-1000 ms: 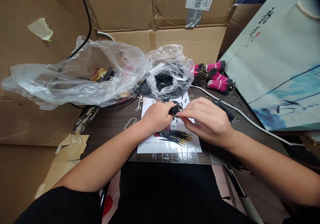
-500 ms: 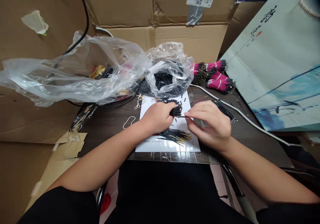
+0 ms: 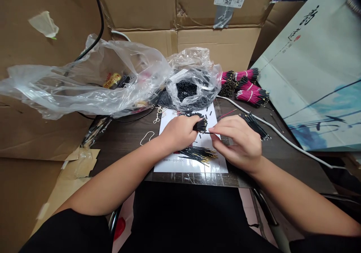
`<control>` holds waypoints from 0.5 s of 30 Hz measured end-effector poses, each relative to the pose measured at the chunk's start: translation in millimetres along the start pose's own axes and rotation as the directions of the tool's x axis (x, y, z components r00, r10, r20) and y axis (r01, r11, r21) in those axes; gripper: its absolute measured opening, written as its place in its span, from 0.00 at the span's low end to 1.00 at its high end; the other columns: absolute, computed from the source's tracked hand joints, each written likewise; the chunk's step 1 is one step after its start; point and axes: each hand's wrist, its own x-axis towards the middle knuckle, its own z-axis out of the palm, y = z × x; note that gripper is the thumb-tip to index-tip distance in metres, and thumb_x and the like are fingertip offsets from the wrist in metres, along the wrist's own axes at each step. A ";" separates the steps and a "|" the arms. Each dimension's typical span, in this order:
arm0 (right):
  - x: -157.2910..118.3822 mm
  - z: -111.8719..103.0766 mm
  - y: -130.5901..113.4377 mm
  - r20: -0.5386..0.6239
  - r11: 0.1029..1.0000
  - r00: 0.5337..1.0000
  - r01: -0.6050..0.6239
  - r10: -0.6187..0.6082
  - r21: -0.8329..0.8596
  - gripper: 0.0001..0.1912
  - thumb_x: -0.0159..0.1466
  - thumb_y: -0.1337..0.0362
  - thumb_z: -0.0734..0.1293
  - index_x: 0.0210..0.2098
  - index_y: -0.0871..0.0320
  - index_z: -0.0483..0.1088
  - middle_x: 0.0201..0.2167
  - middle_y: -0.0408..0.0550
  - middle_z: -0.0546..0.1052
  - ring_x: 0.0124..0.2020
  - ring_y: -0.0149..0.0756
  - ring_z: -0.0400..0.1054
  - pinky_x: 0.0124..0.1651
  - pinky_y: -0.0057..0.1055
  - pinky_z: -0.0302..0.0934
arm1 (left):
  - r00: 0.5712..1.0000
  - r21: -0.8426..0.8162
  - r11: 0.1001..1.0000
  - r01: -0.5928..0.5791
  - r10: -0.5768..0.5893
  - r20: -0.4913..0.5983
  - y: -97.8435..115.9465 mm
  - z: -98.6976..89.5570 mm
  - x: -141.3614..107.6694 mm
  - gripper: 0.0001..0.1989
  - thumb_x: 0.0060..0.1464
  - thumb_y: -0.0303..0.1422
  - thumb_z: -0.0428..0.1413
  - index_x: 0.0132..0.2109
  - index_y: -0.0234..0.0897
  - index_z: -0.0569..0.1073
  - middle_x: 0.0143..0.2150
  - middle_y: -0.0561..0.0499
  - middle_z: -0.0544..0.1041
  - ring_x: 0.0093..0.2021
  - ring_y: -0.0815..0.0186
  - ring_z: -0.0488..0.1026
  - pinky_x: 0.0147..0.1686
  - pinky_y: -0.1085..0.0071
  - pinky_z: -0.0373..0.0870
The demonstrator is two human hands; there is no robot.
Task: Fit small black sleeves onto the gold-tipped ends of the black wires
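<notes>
My left hand (image 3: 180, 133) is closed around a bundle of black wires (image 3: 200, 124), whose ends point right. Just to the right, the thumb and forefinger of my right hand (image 3: 238, 140) pinch a small black piece (image 3: 209, 133) close to the bundle's ends. Below my left hand, loose black wires with gold tips (image 3: 199, 154) lie on a printed white sheet (image 3: 169, 166). Small black tubes (image 3: 210, 113) are scattered on the sheet's upper part. Behind them stands an open clear bag of black tubes (image 3: 186, 90).
Pink wire bundles (image 3: 249, 95) lie at the back right, with a black wire bundle (image 3: 255, 126) nearer. A white cable (image 3: 282, 134) crosses the dark table (image 3: 121, 151). A large plastic bag (image 3: 84, 91) fills the back left. Cardboard (image 3: 141, 8) and a pale bag (image 3: 316, 76) border the table.
The whole view has shifted slightly, with things appearing a little further right. Both hands keep nearly the same pose, the left on the bundle and the right pinching beside it.
</notes>
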 end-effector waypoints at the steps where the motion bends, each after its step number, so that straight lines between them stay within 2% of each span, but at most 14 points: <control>1: 0.0 0.3 0.0 -0.001 1.000 1.000 -0.003 0.003 0.007 0.23 0.54 0.77 0.69 0.47 0.53 0.71 0.36 0.45 0.77 0.38 0.35 0.71 0.43 0.39 0.67 | 1.000 -0.002 1.000 0.000 0.000 0.001 0.1 0.0 -0.1 0.15 0.49 0.28 0.47 0.43 0.38 0.73 0.32 0.48 0.77 0.32 0.60 0.72 0.28 0.68 0.57; 6: 0.3 1.9 0.4 -0.006 0.999 0.999 -0.036 0.036 0.032 0.21 0.55 0.77 0.69 0.46 0.54 0.71 0.35 0.44 0.77 0.38 0.35 0.71 0.44 0.40 0.67 | 1.000 -0.014 1.000 -0.001 0.001 0.017 1.4 -0.1 0.0 0.15 0.50 0.28 0.47 0.44 0.38 0.73 0.33 0.47 0.77 0.34 0.59 0.73 0.29 0.68 0.59; 11: 0.1 2.9 0.3 0.020 0.998 0.999 -0.036 0.035 0.046 0.18 0.54 0.77 0.70 0.42 0.56 0.72 0.35 0.45 0.78 0.38 0.35 0.71 0.44 0.39 0.68 | 1.000 -0.030 1.000 0.008 -0.007 0.022 1.4 0.8 0.5 0.13 0.50 0.28 0.47 0.40 0.37 0.73 0.32 0.48 0.76 0.32 0.60 0.71 0.29 0.68 0.58; 15: -1.0 2.6 -0.7 0.017 1.000 1.000 -0.009 0.009 0.017 0.19 0.54 0.77 0.70 0.43 0.56 0.72 0.35 0.45 0.78 0.37 0.34 0.71 0.42 0.37 0.69 | 1.000 -0.145 0.989 -0.003 0.005 0.012 3.0 2.2 -0.6 0.08 0.49 0.28 0.47 0.34 0.37 0.70 0.28 0.50 0.73 0.29 0.64 0.67 0.28 0.69 0.55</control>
